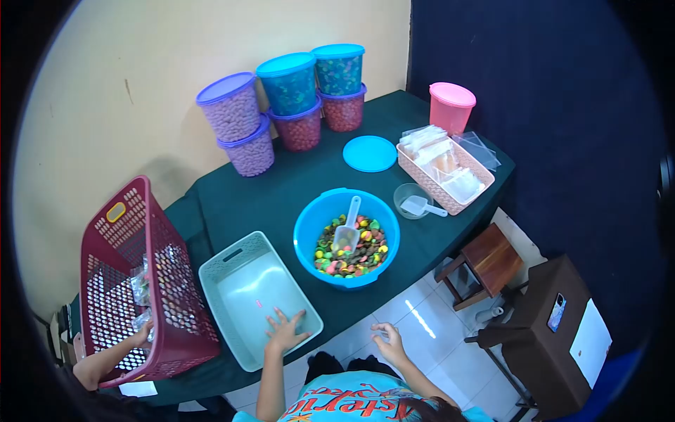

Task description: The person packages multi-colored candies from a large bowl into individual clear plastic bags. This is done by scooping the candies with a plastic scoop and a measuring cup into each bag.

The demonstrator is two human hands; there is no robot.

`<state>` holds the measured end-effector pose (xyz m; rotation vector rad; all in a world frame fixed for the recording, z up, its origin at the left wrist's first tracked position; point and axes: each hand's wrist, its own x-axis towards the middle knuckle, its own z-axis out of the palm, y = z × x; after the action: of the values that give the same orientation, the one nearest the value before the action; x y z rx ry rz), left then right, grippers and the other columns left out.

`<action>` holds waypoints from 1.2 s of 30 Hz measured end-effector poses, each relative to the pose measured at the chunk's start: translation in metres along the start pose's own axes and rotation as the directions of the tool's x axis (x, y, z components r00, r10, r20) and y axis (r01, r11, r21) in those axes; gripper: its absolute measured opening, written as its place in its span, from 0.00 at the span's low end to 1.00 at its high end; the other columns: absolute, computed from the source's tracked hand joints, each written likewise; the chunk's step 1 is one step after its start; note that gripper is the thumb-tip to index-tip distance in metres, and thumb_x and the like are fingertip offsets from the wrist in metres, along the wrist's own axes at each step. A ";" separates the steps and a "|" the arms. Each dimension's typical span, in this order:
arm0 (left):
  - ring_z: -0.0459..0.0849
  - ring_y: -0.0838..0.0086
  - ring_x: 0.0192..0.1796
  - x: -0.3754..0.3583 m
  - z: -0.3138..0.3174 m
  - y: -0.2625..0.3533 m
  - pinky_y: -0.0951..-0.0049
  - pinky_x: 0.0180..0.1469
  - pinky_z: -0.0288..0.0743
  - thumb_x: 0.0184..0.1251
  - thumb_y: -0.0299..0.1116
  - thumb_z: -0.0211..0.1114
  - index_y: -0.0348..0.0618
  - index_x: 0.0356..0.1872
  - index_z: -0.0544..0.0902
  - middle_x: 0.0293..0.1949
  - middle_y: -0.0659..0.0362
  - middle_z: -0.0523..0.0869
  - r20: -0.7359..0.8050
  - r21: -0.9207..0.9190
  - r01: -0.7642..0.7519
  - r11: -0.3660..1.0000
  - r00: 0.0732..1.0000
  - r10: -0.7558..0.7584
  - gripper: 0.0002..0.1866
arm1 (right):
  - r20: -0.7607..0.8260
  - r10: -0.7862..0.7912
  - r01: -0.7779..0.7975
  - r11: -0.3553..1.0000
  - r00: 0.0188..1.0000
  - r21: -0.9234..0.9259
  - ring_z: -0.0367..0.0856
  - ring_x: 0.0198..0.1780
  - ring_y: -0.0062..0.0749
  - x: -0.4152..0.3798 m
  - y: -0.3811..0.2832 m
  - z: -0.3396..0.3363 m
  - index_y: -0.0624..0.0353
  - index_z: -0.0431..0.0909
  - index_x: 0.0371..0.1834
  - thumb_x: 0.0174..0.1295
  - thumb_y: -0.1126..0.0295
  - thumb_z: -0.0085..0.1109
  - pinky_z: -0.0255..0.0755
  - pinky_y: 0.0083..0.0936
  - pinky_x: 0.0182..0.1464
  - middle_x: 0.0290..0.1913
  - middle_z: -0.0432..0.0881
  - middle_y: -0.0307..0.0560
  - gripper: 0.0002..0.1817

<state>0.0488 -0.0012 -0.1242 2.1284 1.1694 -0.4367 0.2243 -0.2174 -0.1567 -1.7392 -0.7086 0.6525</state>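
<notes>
My left hand (285,329) is open, its fingers spread over the near right part of a pale green plastic tray (235,247). Inside the tray lies a small pink piece (258,304), apart from my fingers. Off the table's front edge, my right hand (389,344) hangs in the air with fingers loosely curled and nothing visible in them. Beyond my hands stands a blue basin (306,243) of colourful candy-like pieces (358,261). A clear scoop (346,235) rests in those pieces, handle up.
Another person's hand (143,333) reaches into a maroon basket (158,295) holding clear packets. Lidded tubs (288,88) are stacked at the back. A pink basket (439,188) of plastic bags, a small bowl with scoop (415,202) and a blue lid (370,153) lie right. A wooden stool (492,259) stands below.
</notes>
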 end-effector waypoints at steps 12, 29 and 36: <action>0.22 0.25 0.61 0.042 -0.004 0.009 0.24 0.53 0.36 0.37 0.61 0.66 0.67 0.63 0.60 0.66 0.35 0.32 0.152 0.073 -0.064 0.995 0.987 0.053 0.46 | -0.024 0.200 -0.187 0.946 0.979 0.265 0.77 0.40 0.25 0.061 0.015 -0.064 0.63 0.72 0.37 0.55 0.77 0.51 0.70 0.21 0.45 0.37 0.79 0.45 0.07; 0.77 0.68 0.36 0.017 -0.152 0.152 0.70 0.42 0.67 0.55 0.23 0.58 0.33 0.21 0.72 0.31 0.51 0.79 -0.917 -0.081 -0.475 0.876 0.380 0.121 0.07 | -0.100 -0.114 0.109 0.992 0.988 -0.061 0.78 0.35 0.26 0.208 -0.064 -0.211 0.63 0.74 0.34 0.56 0.72 0.56 0.71 0.23 0.40 0.31 0.79 0.44 0.07; 0.66 0.80 0.12 0.020 -0.101 0.265 0.79 0.22 0.64 0.61 0.39 0.59 0.37 0.20 0.69 0.11 0.59 0.70 -0.919 -0.304 -0.873 0.381 0.375 0.126 0.17 | -0.191 -0.206 0.172 0.968 0.960 -0.181 0.78 0.35 0.29 0.268 -0.064 -0.294 0.66 0.74 0.34 0.54 0.75 0.54 0.71 0.24 0.41 0.30 0.79 0.48 0.06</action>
<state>0.2793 -0.0207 0.0409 1.6439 0.6062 1.3454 0.6095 -0.1924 -0.0407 -1.8294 -0.7861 0.2808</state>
